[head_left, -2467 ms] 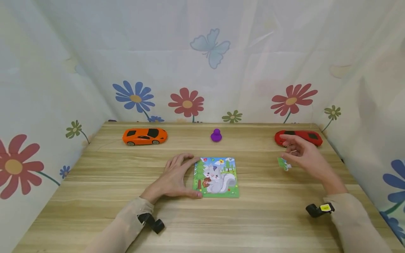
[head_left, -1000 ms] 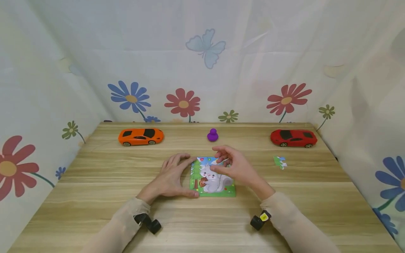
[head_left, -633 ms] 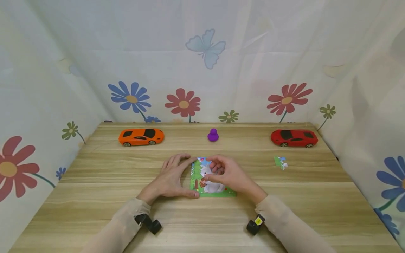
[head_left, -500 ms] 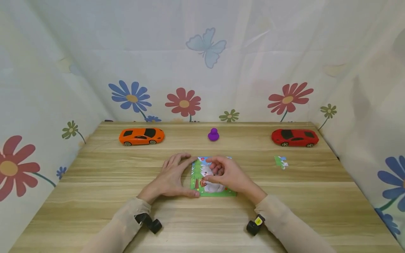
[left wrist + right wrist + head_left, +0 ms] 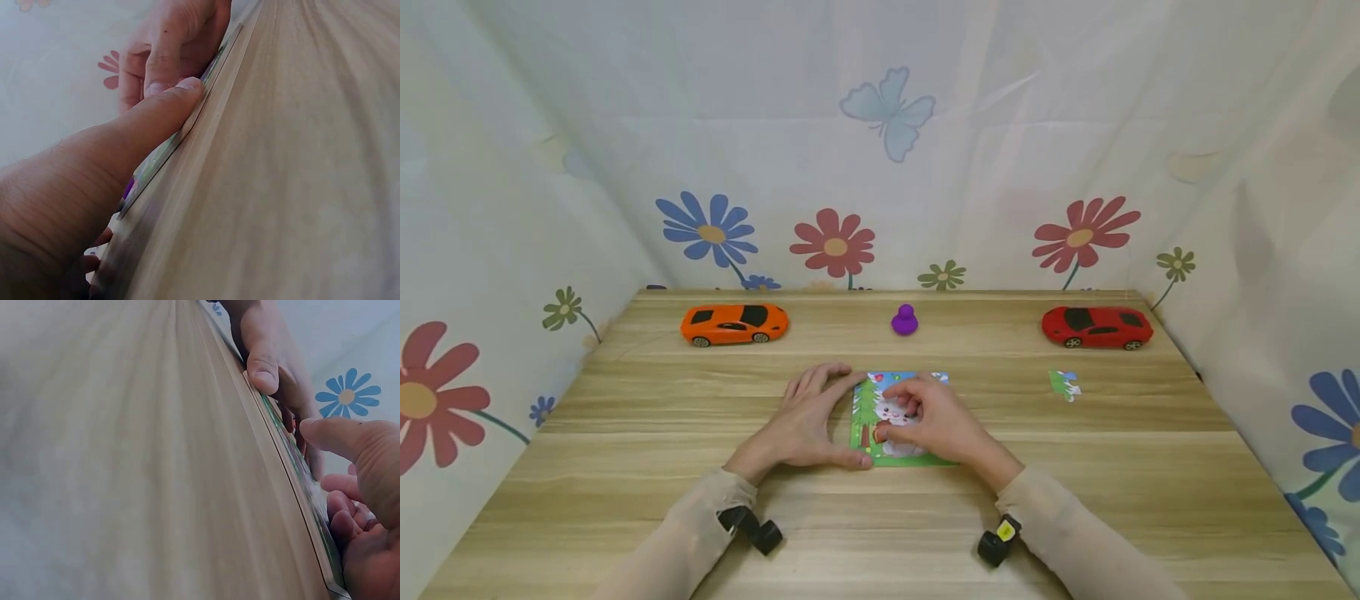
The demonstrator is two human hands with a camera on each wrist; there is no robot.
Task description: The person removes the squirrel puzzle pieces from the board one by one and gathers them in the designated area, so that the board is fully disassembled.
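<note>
A small square jigsaw puzzle (image 5: 867, 408) with a squirrel picture lies flat in front of me. My left hand (image 5: 805, 417) spreads along its left side, forefinger at the far corner and thumb on the near edge; the left wrist view shows the straight thumb (image 5: 150, 119) resting there. Over the puzzle's middle and right is my right hand (image 5: 940, 421), which covers part of the picture. Its thumb (image 5: 337, 434) and forefinger are apart, the other fingers bent, and nothing shows between them. A loose green and blue jigsaw piece (image 5: 1063, 385) lies to the right on the table.
Along the back of the table (image 5: 880, 533) stand an orange toy car (image 5: 734, 324), a small purple knobbed toy (image 5: 905, 321) and a red toy car (image 5: 1097, 327). Flower-printed white cloth (image 5: 985, 167) hangs behind and at both sides.
My right hand has released the jigsaw piece at the right, moved left over the puzzle and come down close to it. The left hand has kept its place on the puzzle.
</note>
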